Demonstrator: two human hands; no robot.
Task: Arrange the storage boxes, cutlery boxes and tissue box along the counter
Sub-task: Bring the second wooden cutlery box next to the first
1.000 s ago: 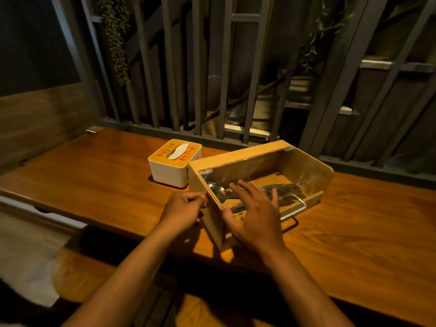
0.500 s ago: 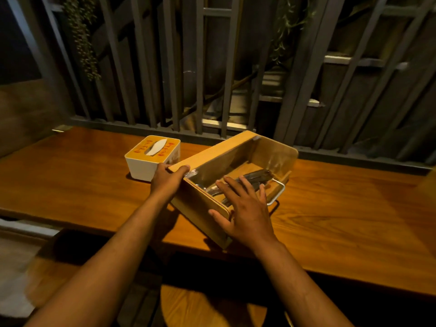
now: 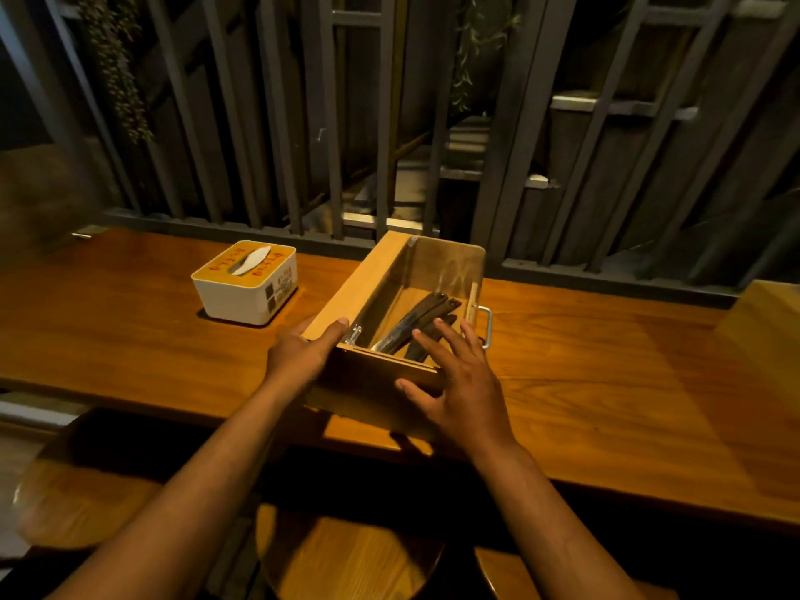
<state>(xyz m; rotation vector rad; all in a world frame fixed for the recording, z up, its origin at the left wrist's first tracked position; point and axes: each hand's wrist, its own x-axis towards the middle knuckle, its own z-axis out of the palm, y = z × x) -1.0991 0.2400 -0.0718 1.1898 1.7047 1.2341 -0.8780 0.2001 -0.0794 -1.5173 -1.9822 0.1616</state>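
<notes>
A wooden cutlery box (image 3: 366,275) with a clear lid and a metal handle stands on the wooden counter (image 3: 606,374), its long side pointing away from me. Dark cutlery lies inside it. My left hand (image 3: 303,352) presses on the box's near left corner, fingers along its top edge. My right hand (image 3: 454,383) rests with spread fingers on the near right end of the box, thumb against its front face. A white tissue box (image 3: 249,288) with an orange top and a tissue poking out stands to the left, apart from the cutlery box.
A dark slatted railing (image 3: 389,123) runs along the counter's far edge. Round wooden stools (image 3: 346,560) stand below the near edge. At the far right a pale wooden corner (image 3: 762,313) of another object shows.
The cutlery box has turned counter-clockwise from slanted to nearly end-on toward me. Both hands stayed on its near end. The view has shifted so the boxes sit more central.
</notes>
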